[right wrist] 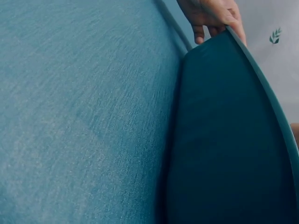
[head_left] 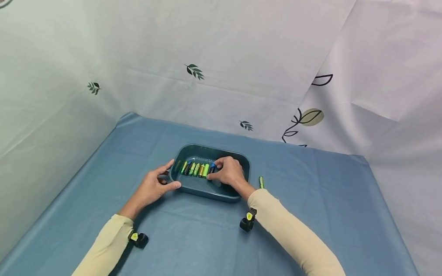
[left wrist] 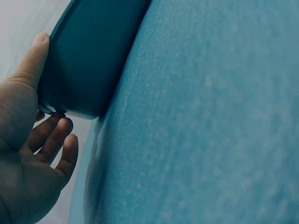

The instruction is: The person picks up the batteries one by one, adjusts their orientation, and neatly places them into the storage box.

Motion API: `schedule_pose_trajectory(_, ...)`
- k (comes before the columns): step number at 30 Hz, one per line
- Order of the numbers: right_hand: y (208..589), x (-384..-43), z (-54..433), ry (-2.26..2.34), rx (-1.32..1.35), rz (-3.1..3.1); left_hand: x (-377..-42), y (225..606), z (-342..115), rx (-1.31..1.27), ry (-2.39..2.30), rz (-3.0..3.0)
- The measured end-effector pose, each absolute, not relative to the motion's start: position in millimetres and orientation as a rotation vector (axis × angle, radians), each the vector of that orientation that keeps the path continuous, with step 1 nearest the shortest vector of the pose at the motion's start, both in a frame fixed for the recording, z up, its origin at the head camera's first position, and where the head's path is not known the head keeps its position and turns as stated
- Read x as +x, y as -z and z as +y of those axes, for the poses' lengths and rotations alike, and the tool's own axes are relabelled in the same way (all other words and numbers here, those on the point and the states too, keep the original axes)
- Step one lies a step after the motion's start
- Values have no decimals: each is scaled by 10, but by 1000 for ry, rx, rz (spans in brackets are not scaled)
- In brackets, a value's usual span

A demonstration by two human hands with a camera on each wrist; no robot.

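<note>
A dark teal tray [head_left: 204, 193] sits on the blue cloth with several batteries [head_left: 195, 169] lined up side by side in it, most of them green. My left hand [head_left: 151, 188] holds the tray's left end, thumb [left wrist: 37, 58] at the rim and fingers around the corner. Reaching into the tray, my right hand [head_left: 230, 172] pinches a dark battery with a blue end [head_left: 212, 168] at the right end of the row. Part of that battery is hidden by the fingers. In the right wrist view the tray wall [right wrist: 219, 130] hides nearly all of the right hand.
One green battery [head_left: 261, 182] lies alone on the cloth [head_left: 304, 180], right of the tray and near the right forearm. Pale printed sheets [head_left: 216, 102] rise behind the table and along its sides. Each wrist bears a small black camera [head_left: 247, 219].
</note>
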State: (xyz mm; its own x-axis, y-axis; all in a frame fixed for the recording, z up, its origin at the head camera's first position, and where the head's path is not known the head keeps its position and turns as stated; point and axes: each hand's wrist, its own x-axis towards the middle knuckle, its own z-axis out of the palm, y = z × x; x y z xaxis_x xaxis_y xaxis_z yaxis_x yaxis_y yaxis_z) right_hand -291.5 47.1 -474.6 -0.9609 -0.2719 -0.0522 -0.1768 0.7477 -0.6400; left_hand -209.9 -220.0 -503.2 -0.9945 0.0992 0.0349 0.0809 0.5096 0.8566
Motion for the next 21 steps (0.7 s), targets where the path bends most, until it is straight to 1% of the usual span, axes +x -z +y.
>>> schedule_pose_trajectory(21, 4794, -2915, 439, 977, -419, 2784, -2098, 5043, -2186, 164, -1528, 2735)
